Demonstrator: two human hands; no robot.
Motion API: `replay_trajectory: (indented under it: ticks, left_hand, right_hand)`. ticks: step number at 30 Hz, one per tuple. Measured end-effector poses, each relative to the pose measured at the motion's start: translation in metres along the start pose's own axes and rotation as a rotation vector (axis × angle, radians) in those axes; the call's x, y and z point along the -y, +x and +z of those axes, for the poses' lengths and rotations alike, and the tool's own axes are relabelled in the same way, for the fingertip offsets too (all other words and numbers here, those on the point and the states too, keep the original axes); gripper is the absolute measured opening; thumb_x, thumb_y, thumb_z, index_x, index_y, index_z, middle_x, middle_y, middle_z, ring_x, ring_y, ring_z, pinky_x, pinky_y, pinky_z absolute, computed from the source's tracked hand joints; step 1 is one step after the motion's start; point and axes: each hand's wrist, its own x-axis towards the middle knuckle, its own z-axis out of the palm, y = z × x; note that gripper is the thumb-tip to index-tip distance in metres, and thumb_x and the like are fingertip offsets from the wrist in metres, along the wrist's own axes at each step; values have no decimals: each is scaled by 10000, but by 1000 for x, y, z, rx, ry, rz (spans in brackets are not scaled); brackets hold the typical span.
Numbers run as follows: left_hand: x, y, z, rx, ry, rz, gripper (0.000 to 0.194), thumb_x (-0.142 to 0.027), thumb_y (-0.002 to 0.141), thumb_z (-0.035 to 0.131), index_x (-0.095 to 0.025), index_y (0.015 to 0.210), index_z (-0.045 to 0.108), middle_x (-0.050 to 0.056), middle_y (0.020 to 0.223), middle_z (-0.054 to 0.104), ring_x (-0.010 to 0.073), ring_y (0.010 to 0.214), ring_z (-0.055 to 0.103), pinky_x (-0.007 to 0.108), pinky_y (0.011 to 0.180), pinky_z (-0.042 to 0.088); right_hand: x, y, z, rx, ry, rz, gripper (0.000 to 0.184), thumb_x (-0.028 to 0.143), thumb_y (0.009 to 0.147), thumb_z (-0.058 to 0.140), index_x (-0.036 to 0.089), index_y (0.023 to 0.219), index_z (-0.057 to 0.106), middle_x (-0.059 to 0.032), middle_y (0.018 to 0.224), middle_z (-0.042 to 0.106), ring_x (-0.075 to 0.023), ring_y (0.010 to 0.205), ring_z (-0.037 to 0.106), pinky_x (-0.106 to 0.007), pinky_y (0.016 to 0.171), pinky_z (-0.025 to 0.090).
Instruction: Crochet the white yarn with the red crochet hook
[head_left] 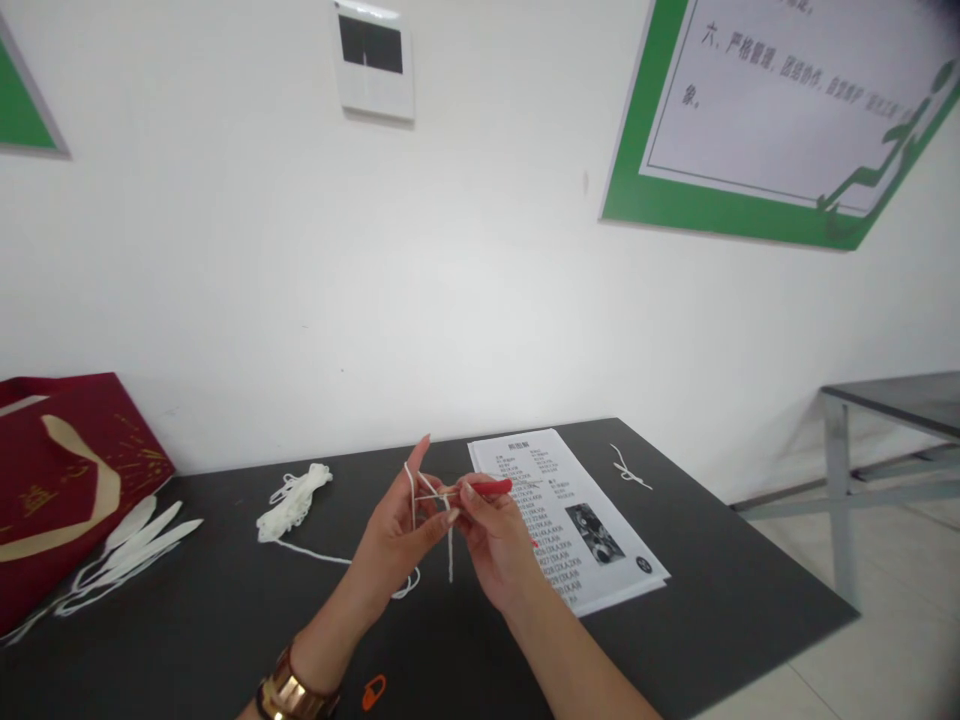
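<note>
My left hand (397,530) is raised over the dark table with its index finger pointing up. White yarn (411,485) loops round that finger, and the thumb pinches the strand. My right hand (491,535) grips a crochet hook with a red handle (491,488), its tip meeting the yarn between both hands. A short yarn end (450,555) hangs below the fingers. From the left hand a strand runs back to a loose bundle of white yarn (296,503) on the table. The exact stitch at the hook's tip is too small to make out.
Printed sheets (592,560) lie right of my hands on the black table (712,600). An orange stitch marker (373,692) sits near the front. Crocheted white leaf-shaped pieces (139,545) and a red bag (67,470) are at left. A small yarn piece (628,470) lies back right.
</note>
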Motion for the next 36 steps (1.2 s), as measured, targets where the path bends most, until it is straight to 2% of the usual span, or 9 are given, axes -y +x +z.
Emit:
replay_trajectory:
  ticks: [3,6,12,16,21,24,27,30,36]
  left_hand:
    - [2,-1,1,-32,67,41,809,-241,754,671,-311,1427,228,-21,872,541,135,810,550,280,767,443]
    - [1,-2,3,-87,48,60,828,-244,753,668,-277,1436,201,-25,835,564,151,828,572,309,822,442]
    - [-6,-4,10,-152,-50,35,848,-228,733,686,-278,1435,212,-44,744,549,139,747,553,293,764,442]
    - [-12,-7,11,-152,-54,25,813,-207,743,673,-308,1426,245,-65,684,491,107,648,495,242,655,414]
    - [-13,-9,10,-91,-107,-4,789,-183,766,649,-367,1416,242,-74,676,449,85,626,443,215,636,391]
    - [-11,-9,8,-75,-132,-8,811,-166,761,654,-374,1419,229,-76,671,447,81,617,436,213,634,389]
    - [-11,-8,7,-46,-137,-9,849,-162,766,646,-379,1432,167,-76,667,462,86,619,451,219,636,388]
    - [-13,-8,7,-40,-117,7,876,-167,766,639,-371,1442,120,-71,669,463,94,624,458,228,624,383]
    - [-21,-8,7,-1,-23,-12,865,-192,750,652,-339,1444,156,-66,662,445,91,573,395,219,534,331]
  right_hand:
    - [-3,-1,3,2,-22,-41,54,191,741,701,160,773,668,-21,736,677,-131,695,595,-243,671,454]
    - [-4,-3,6,-15,-65,-80,42,195,739,697,170,767,678,-21,742,680,-140,695,587,-266,695,452]
    - [-5,-4,8,-9,-116,-120,20,188,738,695,185,756,687,-18,751,686,-153,715,587,-291,725,451]
    - [-6,-3,5,-33,-72,-46,70,209,721,718,182,778,688,-32,809,690,-146,705,584,-273,667,451]
    - [-7,-2,2,-39,32,48,100,208,699,746,173,769,686,14,661,606,-104,617,530,-225,597,429]
    - [-6,-3,2,-16,54,71,88,231,733,722,156,768,692,23,603,568,-90,577,504,-218,593,424]
    - [-5,-2,2,-17,49,72,166,308,778,675,144,773,703,6,619,577,-98,578,503,-234,607,434]
    - [-3,0,1,-41,10,54,189,339,758,691,151,779,699,4,620,577,-105,575,497,-240,589,430]
    - [0,3,-3,-58,-15,-6,156,314,737,718,175,751,650,24,618,554,-95,555,465,-227,560,415]
